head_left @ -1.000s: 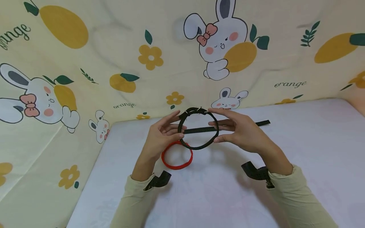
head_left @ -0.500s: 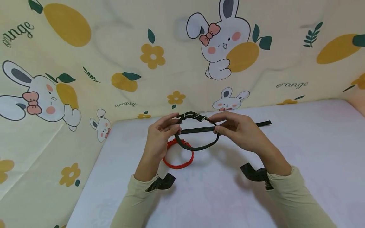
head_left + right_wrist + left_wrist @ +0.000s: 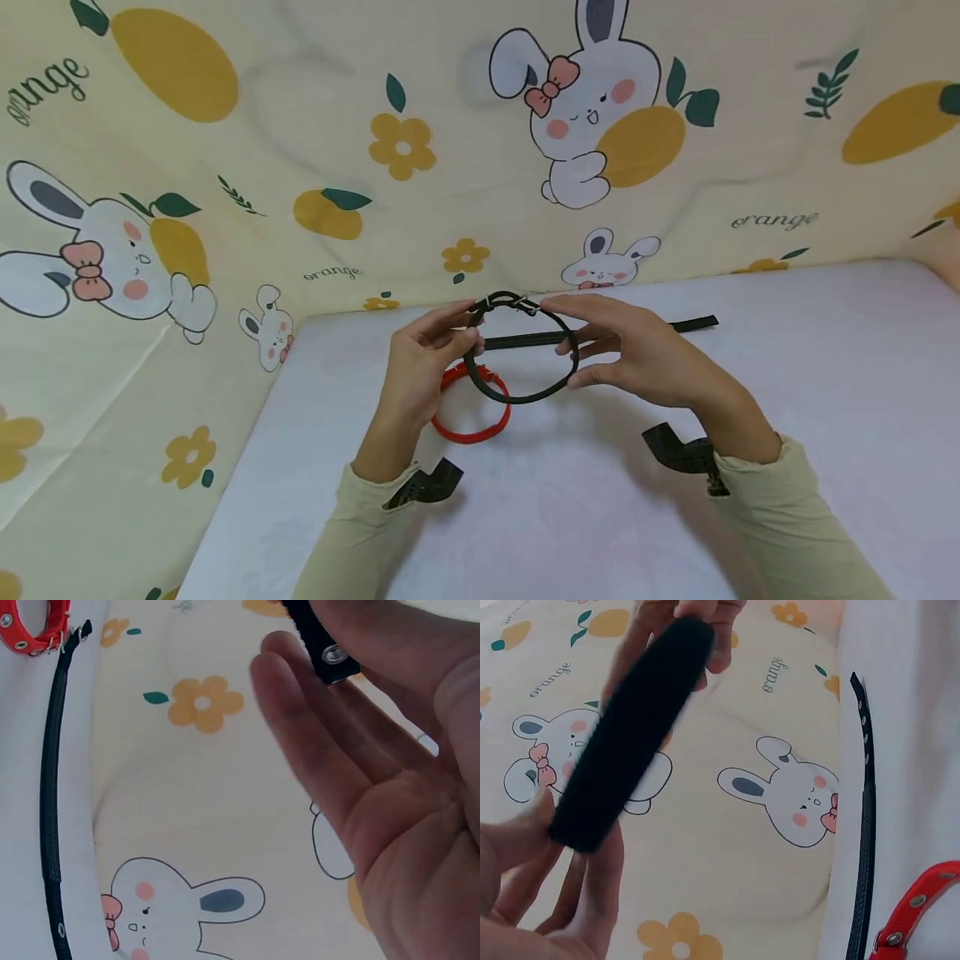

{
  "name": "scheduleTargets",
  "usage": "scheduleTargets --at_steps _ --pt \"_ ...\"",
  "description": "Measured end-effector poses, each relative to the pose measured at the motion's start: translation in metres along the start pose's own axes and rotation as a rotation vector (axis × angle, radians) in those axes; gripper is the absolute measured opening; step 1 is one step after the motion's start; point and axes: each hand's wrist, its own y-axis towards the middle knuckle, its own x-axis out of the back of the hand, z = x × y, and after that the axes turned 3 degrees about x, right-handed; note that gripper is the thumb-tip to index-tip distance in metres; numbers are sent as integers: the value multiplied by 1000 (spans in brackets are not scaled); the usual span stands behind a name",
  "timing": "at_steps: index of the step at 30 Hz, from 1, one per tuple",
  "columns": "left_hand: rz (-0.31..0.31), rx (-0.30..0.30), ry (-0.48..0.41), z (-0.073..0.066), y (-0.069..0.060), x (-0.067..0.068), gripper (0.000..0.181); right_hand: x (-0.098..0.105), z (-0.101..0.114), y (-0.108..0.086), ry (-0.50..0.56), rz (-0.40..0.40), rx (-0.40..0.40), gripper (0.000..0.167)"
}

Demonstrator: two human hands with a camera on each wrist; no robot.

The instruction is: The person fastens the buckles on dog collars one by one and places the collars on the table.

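While the left hand [image 3: 420, 358] pinched the black collar [image 3: 521, 401] between thumb and fingers at nine o'clock, the right hand [image 3: 637, 350] held its three o'clock side, forefinger near the top and thumb lower down. The collar, a ring clear of the bench [image 3: 570, 508], carried its metal buckle [image 3: 528, 306] at about twelve o'clock. At seven o'clock from it, partly overlapped by it in the head view, a red collar [image 3: 471, 438] with metal eyelets lay on the bench. Behind the ring and visible through it, a straight black strap [image 3: 525, 341] lay on the bench, its eyeleted end past the right hand towards three o'clock. Black bands [image 3: 678, 450] poked from both pale sleeves [image 3: 780, 517]. Beyond, at twelve o'clock, hung a cream cloth [image 3: 450, 200] printed with rabbits and oranges.
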Motion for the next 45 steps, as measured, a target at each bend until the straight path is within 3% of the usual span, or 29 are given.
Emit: scheduleTargets --at_steps 4,8,11,14,17,21,25,29,37,41,45 --pt "66 2 37 -1 -2 1 41 4 -2 -4 -37 -57 4 83" --pt "241 4 125 -1 -3 8 55 7 -4 -10 -30 -71 -23 81" --pt "379 -62 265 1 -6 13 71 10 -4 -16 -7 -71 -80 77" --pt "449 -133 378 4 -5 13 81 13 -5 -23 0 -62 -149 75" --pt "455 -151 430 8 0 7 81 14 -11 -29 8 -32 -184 80" --pt "430 -107 480 13 6 -1 80 12 -21 -32 -8 13 -186 86" --pt "433 -54 507 20 11 -6 80 12 -31 -35 -97 27 -177 84" --pt "431 -56 597 30 19 -12 80 11 -44 -37 -176 33 -179 80" --pt "411 -17 823 54 45 -13 74 2 -74 -24 -233 91 -325 81" --pt "450 -43 920 65 57 -11 71 -5 -87 -20 -237 128 -355 79" --pt "501 -129 1088 73 61 -11 67 -13 -94 -18 -235 177 -351 75"
